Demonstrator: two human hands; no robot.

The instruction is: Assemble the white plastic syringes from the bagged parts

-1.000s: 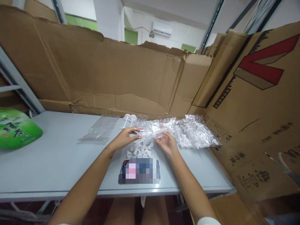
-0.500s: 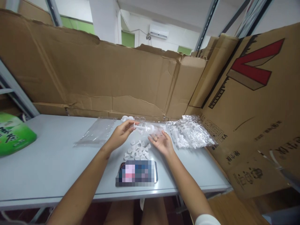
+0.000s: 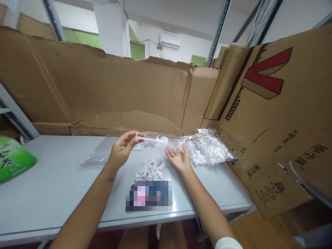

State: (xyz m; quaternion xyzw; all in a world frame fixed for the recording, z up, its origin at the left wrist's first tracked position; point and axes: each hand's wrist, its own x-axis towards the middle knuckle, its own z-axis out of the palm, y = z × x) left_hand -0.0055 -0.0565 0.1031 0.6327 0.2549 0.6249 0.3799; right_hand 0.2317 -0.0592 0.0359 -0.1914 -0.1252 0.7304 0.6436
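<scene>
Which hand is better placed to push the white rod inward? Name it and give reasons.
The left hand, most likely: it grips the outer end of the white rod, while the right hand supports the clear barrel.

Left hand (image 3: 120,149) and right hand (image 3: 181,160) seen bare; forearms (image 3: 89,202) likewise uncovered. White sleeve (image 3: 228,243) worn on right arm (image 3: 207,204). Small mark (image 3: 111,179) noted on left forearm near wrist. Bare thighs (image 3: 171,237) glimpsed below tabletop's (image 3: 64,180) near edge.
</scene>
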